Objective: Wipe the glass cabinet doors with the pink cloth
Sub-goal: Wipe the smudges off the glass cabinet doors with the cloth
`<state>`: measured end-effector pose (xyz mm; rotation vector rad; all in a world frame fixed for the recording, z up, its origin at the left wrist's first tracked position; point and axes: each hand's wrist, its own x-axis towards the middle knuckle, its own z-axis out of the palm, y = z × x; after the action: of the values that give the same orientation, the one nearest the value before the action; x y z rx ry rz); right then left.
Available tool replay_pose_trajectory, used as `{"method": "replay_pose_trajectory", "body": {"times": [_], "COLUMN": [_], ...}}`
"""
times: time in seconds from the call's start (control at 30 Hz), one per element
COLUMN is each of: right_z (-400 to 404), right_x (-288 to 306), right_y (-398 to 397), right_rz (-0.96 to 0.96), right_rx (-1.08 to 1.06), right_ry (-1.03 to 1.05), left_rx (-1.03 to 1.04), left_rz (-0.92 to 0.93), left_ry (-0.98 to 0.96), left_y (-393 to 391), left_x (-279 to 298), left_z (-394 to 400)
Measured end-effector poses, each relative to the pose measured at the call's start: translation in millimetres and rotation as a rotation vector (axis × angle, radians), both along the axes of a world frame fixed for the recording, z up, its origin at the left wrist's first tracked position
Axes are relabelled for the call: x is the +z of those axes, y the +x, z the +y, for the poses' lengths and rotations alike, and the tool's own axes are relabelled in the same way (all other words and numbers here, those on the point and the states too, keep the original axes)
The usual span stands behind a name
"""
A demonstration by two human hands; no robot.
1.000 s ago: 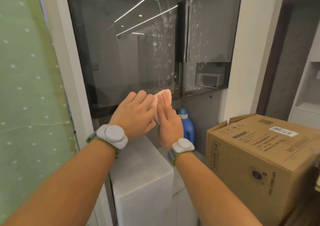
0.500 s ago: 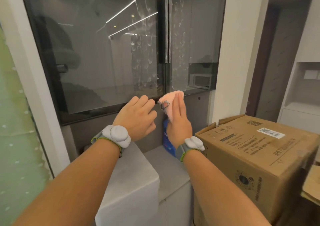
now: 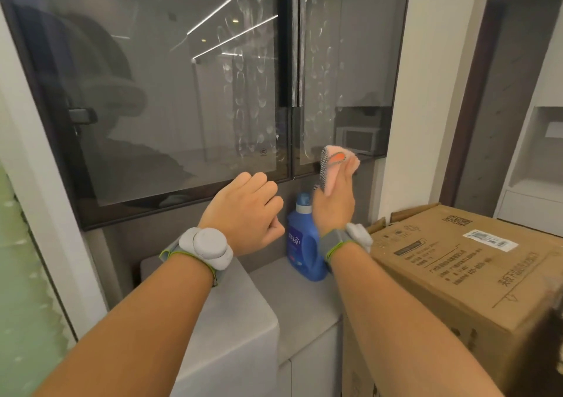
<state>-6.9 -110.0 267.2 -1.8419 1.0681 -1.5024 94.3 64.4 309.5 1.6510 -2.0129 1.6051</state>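
Change since earlier frames: both hands have parted; the right hand [image 3: 334,203] has carried the pink cloth [image 3: 336,168] rightward and up to the lower edge of the right glass door [image 3: 344,61], while the left hand [image 3: 243,218] has dropped away from the cloth and curled.
Right hand: fingers pressed together and extended, flat behind the cloth, holding it against the palm side; whether the cloth already touches the glass cannot be told.
Left hand: empty, fingers loosely curled toward the palm, hovering below the left glass door [image 3: 170,92], apart from it.
Pink cloth: folded, with a grey mesh edge showing on its left side; it sits at the bottom of the right door, just right of the central seam between the doors.
Glass state: many oval smears run in columns on both doors near the seam, so the wiping appears to be at its start.
Meaning for the task: the handover to one hand looks complete; the likely next move is a press and stroke across the smeared zone.
Readable writing: a blue detergent bottle [image 3: 304,244] carries a white label, its text too small to read; the cardboard box [image 3: 475,268] at right bears printed characters, a QR code and a barcode sticker, none legible.
Wrists: each wears a grey band with a rounded white module.
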Motion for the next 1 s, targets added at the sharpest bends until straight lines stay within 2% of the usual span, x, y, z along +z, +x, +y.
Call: {"method": "replay_pose_trajectory", "body": {"times": [0.17, 0.27, 0.3, 0.4, 0.47, 0.6, 0.77, 0.83, 0.87, 1.0], "right_z": [63, 58, 46, 11, 6, 42, 62, 43, 33, -3], "right_x": [-33, -41, -39, -23, -15, -21, -50, -49, -44, -7], "right_y": [19, 9, 5, -10, -12, 5, 10, 7, 5, -2], "right_rz": [0.059, 0.131, 0.144, 0.063, 0.099, 0.119, 0.282, 0.328, 0.322, 0.089], "right_rx": [0.224, 0.202, 0.166, 0.089, 0.059, 0.088, 0.141, 0.068, 0.020, -0.124], "right_ry": [-0.236, -0.370, -0.346, -0.053, -0.053, -0.158, -0.497, -0.445, -0.356, 0.089], "left_rx": [-0.009, 0.002, 0.002, 0.002, -0.004, -0.008, -0.010, -0.015, -0.020, -0.030], "left_rz": [0.040, 0.054, 0.059, 0.080, 0.103, 0.130, 0.116, 0.132, 0.141, 0.155], "left_ry": [0.005, 0.041, 0.052, 0.071, 0.075, 0.083, 0.120, 0.116, 0.112, 0.112], "left_y": [-4, -5, -5, -7, -8, -10, -7, -9, -10, -13], "left_x": [2, 3, 3, 6, 7, 8, 7, 8, 8, 9], "left_z": [1, 4, 6, 8, 9, 9, 10, 10, 11, 12]}}
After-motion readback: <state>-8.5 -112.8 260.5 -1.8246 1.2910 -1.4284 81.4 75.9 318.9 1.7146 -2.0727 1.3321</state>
